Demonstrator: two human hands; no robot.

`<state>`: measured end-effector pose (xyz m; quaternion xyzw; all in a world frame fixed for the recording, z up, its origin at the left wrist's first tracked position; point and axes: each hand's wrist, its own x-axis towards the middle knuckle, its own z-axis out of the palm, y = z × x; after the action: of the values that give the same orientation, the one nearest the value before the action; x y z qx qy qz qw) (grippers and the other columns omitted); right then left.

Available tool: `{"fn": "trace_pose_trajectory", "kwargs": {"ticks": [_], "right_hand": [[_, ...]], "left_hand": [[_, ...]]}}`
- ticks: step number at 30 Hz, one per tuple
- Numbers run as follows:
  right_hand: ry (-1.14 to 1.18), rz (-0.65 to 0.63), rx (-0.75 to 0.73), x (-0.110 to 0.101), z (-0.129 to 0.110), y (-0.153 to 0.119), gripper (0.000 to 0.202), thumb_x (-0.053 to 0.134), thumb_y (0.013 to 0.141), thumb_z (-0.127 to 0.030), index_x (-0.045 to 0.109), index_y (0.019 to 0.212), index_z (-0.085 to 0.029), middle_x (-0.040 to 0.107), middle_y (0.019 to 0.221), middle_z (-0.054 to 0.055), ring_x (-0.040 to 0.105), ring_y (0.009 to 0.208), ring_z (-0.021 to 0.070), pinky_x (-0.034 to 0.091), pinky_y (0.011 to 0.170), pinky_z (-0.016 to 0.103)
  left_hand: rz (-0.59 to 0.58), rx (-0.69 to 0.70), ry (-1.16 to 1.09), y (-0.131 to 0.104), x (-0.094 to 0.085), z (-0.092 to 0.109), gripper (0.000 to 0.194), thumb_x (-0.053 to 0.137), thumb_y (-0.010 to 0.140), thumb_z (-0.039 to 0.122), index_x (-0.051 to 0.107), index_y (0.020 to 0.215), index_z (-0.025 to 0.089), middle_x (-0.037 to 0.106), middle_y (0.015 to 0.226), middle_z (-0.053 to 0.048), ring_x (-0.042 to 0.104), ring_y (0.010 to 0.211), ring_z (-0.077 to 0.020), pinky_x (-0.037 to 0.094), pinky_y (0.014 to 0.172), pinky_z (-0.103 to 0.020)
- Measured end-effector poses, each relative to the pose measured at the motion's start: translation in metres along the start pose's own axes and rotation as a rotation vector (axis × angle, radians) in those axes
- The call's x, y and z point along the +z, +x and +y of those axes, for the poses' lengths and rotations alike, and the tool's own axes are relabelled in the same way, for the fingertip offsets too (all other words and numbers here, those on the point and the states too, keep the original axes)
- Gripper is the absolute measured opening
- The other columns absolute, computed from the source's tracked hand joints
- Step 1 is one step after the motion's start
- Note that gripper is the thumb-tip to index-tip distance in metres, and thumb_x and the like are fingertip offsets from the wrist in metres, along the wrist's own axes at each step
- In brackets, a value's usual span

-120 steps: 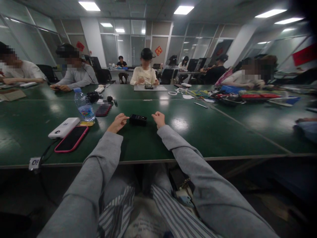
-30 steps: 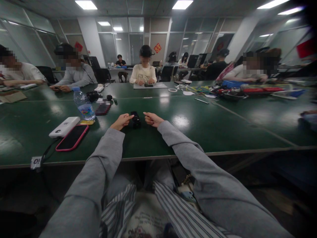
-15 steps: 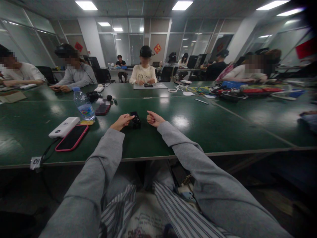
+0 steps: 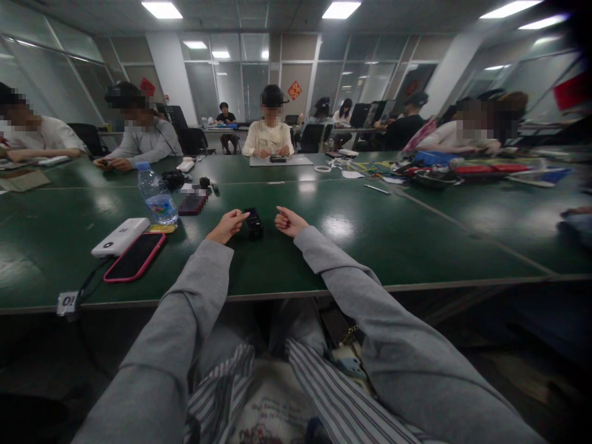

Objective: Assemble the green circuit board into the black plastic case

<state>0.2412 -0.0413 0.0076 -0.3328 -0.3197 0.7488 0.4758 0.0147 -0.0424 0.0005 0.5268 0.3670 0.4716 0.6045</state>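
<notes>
A small black box-shaped device (image 4: 254, 224) lies on the green table between my hands. Just left of it, my left hand (image 4: 226, 226) is closed, index finger and thumb close together, with the fingertip at the device's upper left edge; I cannot tell whether it touches. To the right of the device, with a gap between, my right hand (image 4: 290, 222) is curled into a loose fist with the index finger and thumb toward the front. Nothing shows in either hand.
Left of my hands are a water bottle (image 4: 158, 196), a white power bank (image 4: 121, 237) with a cable, and a pink-cased phone (image 4: 135, 258). A pen (image 4: 376, 189) and a pile of cables and tools (image 4: 444, 169) lie farther right. Several people sit around the table.
My left fingertip has shifted slightly left, from over the black device's top to its edge. My right hand has barely moved. The black device stays in place.
</notes>
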Motion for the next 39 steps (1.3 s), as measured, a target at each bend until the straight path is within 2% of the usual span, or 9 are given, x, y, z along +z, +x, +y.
{"fn": "trace_pose_trajectory", "kwargs": {"ticks": [8, 12, 18, 35, 39], "right_hand": [[-0.020, 0.001, -0.002, -0.0004, 0.0005, 0.0007, 0.048, 0.057, 0.088, -0.028, 0.017, 0.062, -0.020, 0.023, 0.041, -0.010, 0.021, 0.037, 0.0049, 0.020, 0.036, 0.017], [-0.031, -0.003, -0.002, -0.0012, 0.0008, 0.0014, 0.046, 0.054, 0.090, -0.027, 0.017, 0.063, -0.020, 0.023, 0.040, -0.010, 0.022, 0.037, 0.0045, 0.020, 0.036, 0.017], [-0.051, -0.008, -0.003, -0.0007, 0.0011, 0.0017, 0.047, 0.056, 0.088, -0.029, 0.018, 0.063, -0.020, 0.024, 0.040, -0.010, 0.022, 0.036, 0.0045, 0.020, 0.036, 0.017], [-0.075, -0.053, -0.043, -0.0065, 0.0049, 0.0089, 0.049, 0.063, 0.083, -0.029, 0.019, 0.064, -0.021, 0.023, 0.041, -0.011, 0.023, 0.037, 0.0049, 0.020, 0.036, 0.017], [-0.109, -0.062, -0.051, -0.0042, 0.0065, 0.0084, 0.043, 0.062, 0.083, -0.026, 0.023, 0.065, -0.021, 0.026, 0.041, -0.010, 0.026, 0.037, 0.0053, 0.018, 0.035, 0.017]], "left_hand": [[0.092, 0.027, 0.020, 0.0009, -0.0020, -0.0025, 0.058, 0.079, 0.061, 0.028, 0.021, 0.060, 0.021, 0.022, 0.047, 0.011, 0.022, 0.037, -0.0011, 0.009, 0.036, -0.019], [0.087, 0.043, 0.038, 0.0014, -0.0024, -0.0034, 0.060, 0.079, 0.061, 0.029, 0.019, 0.060, 0.021, 0.022, 0.047, 0.011, 0.022, 0.037, -0.0013, 0.009, 0.036, -0.019], [0.121, 0.063, 0.020, 0.0017, -0.0028, -0.0041, 0.060, 0.079, 0.060, 0.029, 0.019, 0.060, 0.021, 0.021, 0.049, 0.011, 0.021, 0.038, -0.0011, 0.009, 0.036, -0.019], [0.110, 0.037, 0.015, 0.0037, -0.0050, -0.0044, 0.059, 0.080, 0.061, 0.029, 0.021, 0.060, 0.021, 0.021, 0.048, 0.011, 0.021, 0.037, -0.0008, 0.008, 0.037, -0.020], [0.105, 0.044, 0.022, 0.0050, -0.0058, -0.0060, 0.058, 0.079, 0.062, 0.030, 0.021, 0.060, 0.021, 0.021, 0.048, 0.011, 0.021, 0.037, -0.0010, 0.008, 0.036, -0.020]]}}
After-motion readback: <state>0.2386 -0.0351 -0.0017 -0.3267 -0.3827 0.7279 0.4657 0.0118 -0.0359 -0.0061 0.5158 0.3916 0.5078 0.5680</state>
